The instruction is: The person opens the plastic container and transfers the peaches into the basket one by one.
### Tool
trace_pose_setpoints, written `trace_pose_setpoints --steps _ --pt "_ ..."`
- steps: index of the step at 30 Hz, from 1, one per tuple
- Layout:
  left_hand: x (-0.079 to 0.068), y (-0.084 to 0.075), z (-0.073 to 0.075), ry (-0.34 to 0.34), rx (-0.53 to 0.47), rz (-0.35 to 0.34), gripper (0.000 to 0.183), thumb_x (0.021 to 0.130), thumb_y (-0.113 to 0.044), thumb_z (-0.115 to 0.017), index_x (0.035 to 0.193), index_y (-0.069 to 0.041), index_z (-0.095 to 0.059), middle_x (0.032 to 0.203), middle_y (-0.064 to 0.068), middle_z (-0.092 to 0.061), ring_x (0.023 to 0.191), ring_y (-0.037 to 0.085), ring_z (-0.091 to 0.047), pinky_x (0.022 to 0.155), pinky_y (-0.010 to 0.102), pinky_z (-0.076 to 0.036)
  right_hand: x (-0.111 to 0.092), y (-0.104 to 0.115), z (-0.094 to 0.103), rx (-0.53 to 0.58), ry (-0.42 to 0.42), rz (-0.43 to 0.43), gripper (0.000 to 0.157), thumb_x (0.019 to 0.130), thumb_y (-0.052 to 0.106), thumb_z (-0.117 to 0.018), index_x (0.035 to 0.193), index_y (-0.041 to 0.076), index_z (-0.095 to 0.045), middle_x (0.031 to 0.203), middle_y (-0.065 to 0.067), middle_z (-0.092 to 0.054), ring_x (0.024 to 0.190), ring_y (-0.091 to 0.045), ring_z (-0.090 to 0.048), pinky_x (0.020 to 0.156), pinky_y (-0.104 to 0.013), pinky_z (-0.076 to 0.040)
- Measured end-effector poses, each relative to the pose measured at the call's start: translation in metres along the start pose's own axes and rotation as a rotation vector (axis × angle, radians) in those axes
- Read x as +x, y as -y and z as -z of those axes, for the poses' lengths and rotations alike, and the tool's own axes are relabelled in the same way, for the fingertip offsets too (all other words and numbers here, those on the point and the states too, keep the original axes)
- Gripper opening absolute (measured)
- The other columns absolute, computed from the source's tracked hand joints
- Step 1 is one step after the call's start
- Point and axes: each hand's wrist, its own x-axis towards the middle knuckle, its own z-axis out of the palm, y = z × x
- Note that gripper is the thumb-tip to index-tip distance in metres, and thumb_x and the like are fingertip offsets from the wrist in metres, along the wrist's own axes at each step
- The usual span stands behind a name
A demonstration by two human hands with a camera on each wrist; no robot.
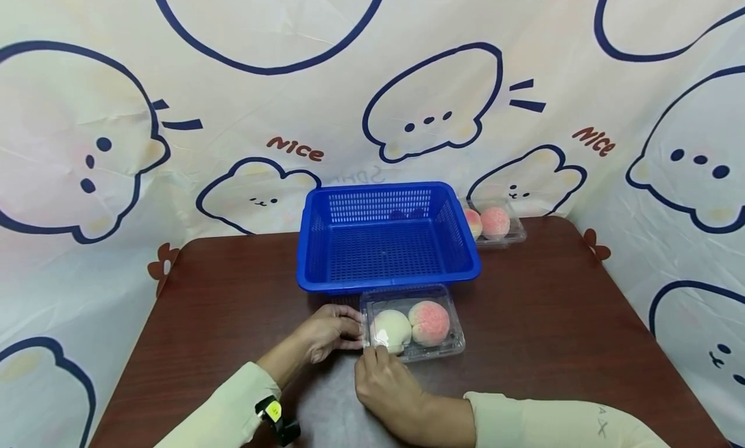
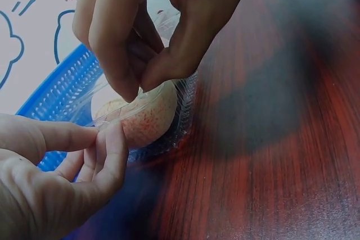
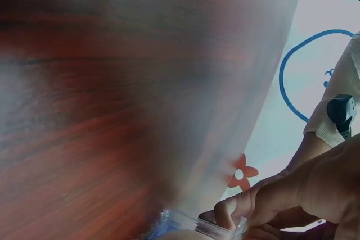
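A clear plastic clamshell box (image 1: 456, 341) sits on the table in front of the basket, with a pale peach (image 1: 390, 328) on its left and a pink peach (image 1: 431, 322) on its right. My left hand (image 1: 332, 331) pinches the clear edge of the box on its left side between thumb and fingers. Close by, at the front left corner, my right hand (image 1: 388, 386) pinches the box's edge with its fingertips. The left wrist view shows both hands on the thin plastic above a peach (image 2: 149, 119). In the right wrist view most of the box is out of frame.
Right behind the box stands a blue plastic basket (image 1: 387, 283) with slotted walls. A second clear box (image 1: 515, 234) with peaches lies behind the basket's right side, partly hidden by it. Printed cloth (image 1: 343, 125) surrounds the dark wooden table (image 1: 541, 325) at the back and sides.
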Motion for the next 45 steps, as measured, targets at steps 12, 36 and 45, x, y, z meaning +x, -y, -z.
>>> trace_pose_setpoints --steps 12,36,45 --pt "0.000 0.004 -0.001 -0.018 -0.021 0.014 0.015 0.088 0.013 -0.058 0.102 0.008 -0.058 0.080 0.004 -0.060 0.073 0.015 -0.063 0.073 0.026 -0.063 0.000 0.000 -0.007 0.010 -0.123 -0.030 0.036 0.094 -0.001 -0.034 0.072 0.011 -0.059 0.067 0.000 -0.053 0.059 -0.011 -0.047 0.045 -0.018 -0.040" --pt "-0.006 0.010 0.008 0.116 -0.058 0.007 0.022 0.090 0.010 -0.057 0.111 0.006 -0.053 0.090 0.005 -0.061 0.086 0.015 -0.063 0.085 0.033 -0.064 -0.007 -0.011 -0.006 0.137 -0.007 0.050 0.026 0.085 -0.001 -0.041 0.082 0.009 -0.065 0.080 -0.001 -0.062 0.071 -0.012 -0.057 0.059 -0.018 -0.055" --pt "-0.005 0.011 0.005 0.137 -0.087 0.007 0.016 0.091 0.010 -0.054 0.103 0.000 -0.055 0.085 0.005 -0.058 0.084 0.016 -0.060 0.081 0.030 -0.063 -0.018 -0.017 0.001 0.204 0.065 0.009 0.021 0.079 0.007 -0.053 0.091 0.008 -0.070 0.087 -0.003 -0.060 0.075 -0.014 -0.054 0.059 -0.020 -0.054"
